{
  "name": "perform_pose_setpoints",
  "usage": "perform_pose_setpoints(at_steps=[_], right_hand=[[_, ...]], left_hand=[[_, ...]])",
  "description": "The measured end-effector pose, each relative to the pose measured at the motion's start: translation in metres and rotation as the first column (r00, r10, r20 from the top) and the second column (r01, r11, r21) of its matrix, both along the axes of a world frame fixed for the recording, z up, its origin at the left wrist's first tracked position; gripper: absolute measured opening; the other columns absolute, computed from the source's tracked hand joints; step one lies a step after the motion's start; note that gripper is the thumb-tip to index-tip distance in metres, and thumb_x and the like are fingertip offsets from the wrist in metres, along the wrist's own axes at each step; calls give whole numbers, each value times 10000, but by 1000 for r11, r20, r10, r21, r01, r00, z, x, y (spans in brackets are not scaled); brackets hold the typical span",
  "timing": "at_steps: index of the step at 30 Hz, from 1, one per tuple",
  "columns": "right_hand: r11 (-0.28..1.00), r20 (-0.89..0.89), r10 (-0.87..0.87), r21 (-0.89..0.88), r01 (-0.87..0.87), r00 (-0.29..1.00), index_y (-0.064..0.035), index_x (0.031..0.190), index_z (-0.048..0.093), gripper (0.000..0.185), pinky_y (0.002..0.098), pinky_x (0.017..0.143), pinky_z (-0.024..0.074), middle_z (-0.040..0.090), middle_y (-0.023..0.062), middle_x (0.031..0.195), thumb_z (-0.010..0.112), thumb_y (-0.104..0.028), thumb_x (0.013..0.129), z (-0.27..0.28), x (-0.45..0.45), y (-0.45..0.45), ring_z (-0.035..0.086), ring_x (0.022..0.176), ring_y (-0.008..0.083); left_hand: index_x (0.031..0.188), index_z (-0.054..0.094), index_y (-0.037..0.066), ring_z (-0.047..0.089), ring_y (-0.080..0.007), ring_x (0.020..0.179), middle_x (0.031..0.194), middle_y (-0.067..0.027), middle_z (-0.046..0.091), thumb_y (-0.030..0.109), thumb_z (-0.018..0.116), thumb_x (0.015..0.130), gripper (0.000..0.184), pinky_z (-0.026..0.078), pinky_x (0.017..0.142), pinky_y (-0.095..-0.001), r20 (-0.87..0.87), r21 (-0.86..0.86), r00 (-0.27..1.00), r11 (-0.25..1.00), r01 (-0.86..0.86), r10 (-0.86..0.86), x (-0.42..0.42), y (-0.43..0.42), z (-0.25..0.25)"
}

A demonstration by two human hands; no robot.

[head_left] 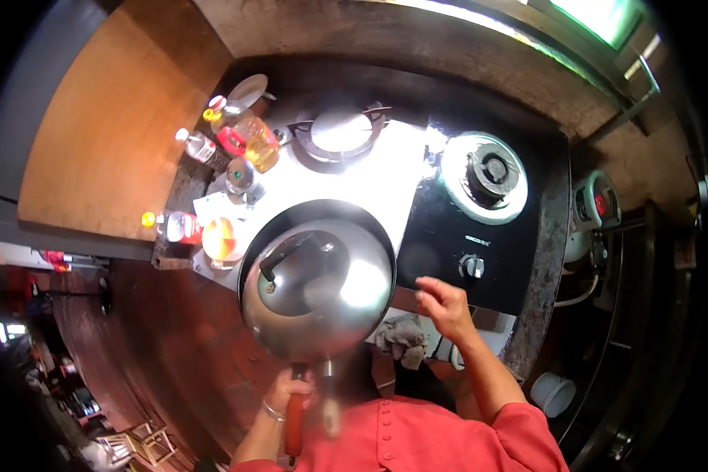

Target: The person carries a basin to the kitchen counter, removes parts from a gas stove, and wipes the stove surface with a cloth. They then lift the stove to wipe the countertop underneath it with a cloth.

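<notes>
My left hand [289,387] is closed round the reddish handle of a dark wok [316,206]. A domed silver lid [322,322] with a glass window and black knob covers the wok. From under the lid's near edge sticks out a utensil with a pale wooden handle [332,417]; its head is hidden. My right hand [447,308] holds nothing. Its fingers are slightly bent and apart, to the right of the lid and in front of the stove knob [472,267], without touching either.
A black gas stove [429,259] with a round burner [492,177] is at the right. Behind the wok stands a metal pot ring [342,138]. An oil bottle [252,141] and other bottles line the left. A grey rag [403,338] hangs at the front edge; a gas cylinder [578,244] stands right.
</notes>
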State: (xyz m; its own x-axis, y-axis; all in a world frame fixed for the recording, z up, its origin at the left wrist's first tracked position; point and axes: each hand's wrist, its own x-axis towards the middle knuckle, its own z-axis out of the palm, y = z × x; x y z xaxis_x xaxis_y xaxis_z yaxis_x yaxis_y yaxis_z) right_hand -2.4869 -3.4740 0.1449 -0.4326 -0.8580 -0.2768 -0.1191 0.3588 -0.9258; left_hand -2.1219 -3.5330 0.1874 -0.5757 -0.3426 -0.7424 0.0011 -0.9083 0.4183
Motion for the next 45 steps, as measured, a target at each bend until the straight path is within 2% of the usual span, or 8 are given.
perform_pose_setpoints(at_steps=[8, 12, 17, 22, 26, 31, 39, 45], right_hand=[[999, 148, 12, -41, -6, 989, 34, 1220, 582, 371, 251, 551, 505, 645, 95, 840, 625, -131, 891, -74, -42, -153, 635, 651, 147], [973, 344, -229, 119, 199, 911, 42, 1324, 479, 497, 294, 542, 551, 609, 189, 1033, 625, -178, 902, -99, -42, -248, 673, 698, 230], [881, 555, -449, 148, 449, 700, 83, 1257, 431, 501, 336, 531, 592, 525, 229, 1114, 629, -228, 917, -109, -38, -330, 677, 748, 322], [838, 582, -516, 192, 510, 629, 52, 1073, 540, 345, 335, 517, 589, 600, 164, 862, 640, -235, 909, -142, -43, -365, 651, 652, 261], [859, 636, -464, 154, 488, 616, 9, 847, 592, 79, 318, 354, 496, 587, 97, 667, 602, -69, 846, -156, -55, -379, 560, 460, 202], [776, 617, -529, 75, 626, 582, 13, 761, 628, 64, 335, 359, 501, 585, 97, 615, 588, -24, 795, -139, -52, -356, 559, 439, 209], [805, 647, -483, 65, 589, 590, -47, 777, 619, 55, 373, 458, 538, 622, 75, 655, 600, -93, 799, -98, -81, -296, 599, 530, 211], [797, 695, -279, -217, 563, 663, -15, 757, 655, 102, 383, 584, 523, 626, 68, 655, 608, -95, 799, -57, -73, -226, 595, 572, 188]], left_hand=[[841, 504, 36, 499, -222, 429, 616, -97, 500, -10, 602, 688, 187, 404, 434, -343, 64, -16, 990, 992, -128, 129, 13, 6, -33], [823, 504, 37, 484, -222, 433, 589, -98, 497, -29, 598, 688, 178, 376, 464, -359, 98, -69, 983, 986, -151, 157, 30, 3, -84], [819, 515, 31, 524, -215, 455, 582, -98, 524, -21, 614, 695, 166, 421, 462, -332, 126, -143, 990, 989, -40, 58, 16, -32, -74], [814, 534, 19, 559, -206, 475, 586, -95, 538, -2, 642, 701, 157, 457, 464, -316, 155, -165, 988, 985, 44, -18, 19, -52, -92], [829, 566, 9, 566, -199, 484, 602, -100, 564, 5, 653, 715, 144, 470, 482, -319, 130, -172, 991, 984, 35, -13, 18, -64, -97], [880, 584, -13, 585, -198, 540, 682, -115, 599, 75, 676, 769, 169, 486, 520, -331, 178, -183, 977, 972, 150, -118, 18, -73, -93], [1226, 482, 7, 624, -216, 669, 882, -135, 616, 123, 690, 832, 461, 544, 608, -352, 184, -203, 977, 968, 150, -113, 34, -70, -80], [1142, 521, 32, 573, -153, 556, 745, -46, 570, -24, 723, 719, 472, 487, 487, -290, 483, -431, 869, 834, 345, -109, 31, -50, -86]])
